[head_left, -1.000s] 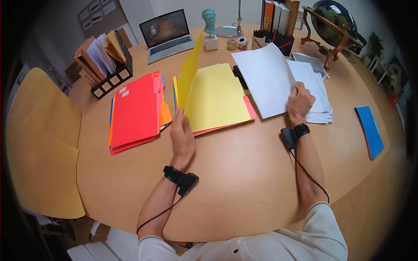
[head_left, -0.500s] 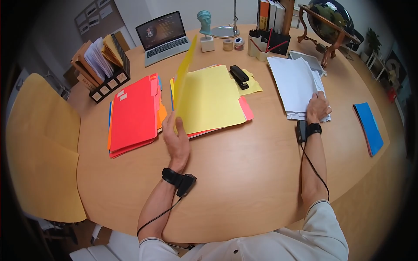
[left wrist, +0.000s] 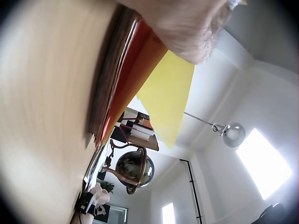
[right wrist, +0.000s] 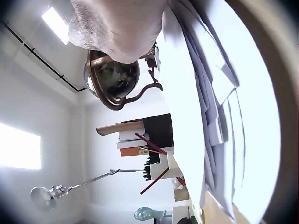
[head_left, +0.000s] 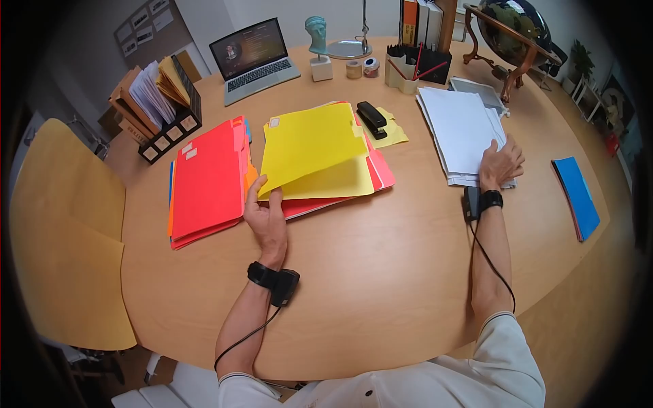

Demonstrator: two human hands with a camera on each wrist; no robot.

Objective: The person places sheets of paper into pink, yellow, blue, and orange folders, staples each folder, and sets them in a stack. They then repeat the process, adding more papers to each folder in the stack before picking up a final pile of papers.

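Note:
In the head view my left hand [head_left: 266, 221] is at the near left corner of a yellow folder [head_left: 313, 144], pinching the edge of its cover between thumb and fingers. The cover slopes over the lower leaf, its near edge raised. Beneath lie more folders, with a pink-red one [head_left: 382, 170] sticking out at the right. My right hand [head_left: 502, 163] rests with loose fingers on the near right part of a stack of white paper [head_left: 457, 129]. The right wrist view shows uneven sheet edges [right wrist: 212, 107] in that stack.
Red folders [head_left: 211, 180] lie left of the yellow one. A black stapler [head_left: 372, 120] sits on a yellow paper at its right. Farther back stand a file rack [head_left: 173, 129], laptop [head_left: 255, 61], bust [head_left: 317, 37], pen holder [head_left: 403, 78] and globe [head_left: 513, 30]. Blue folders [head_left: 575, 197] lie far right.
My right hand has carried white paper right onto the stack and loosened its fingers. The yellow cover, upright before, has swung down to the right over its lower leaf, my left hand still at its edge.

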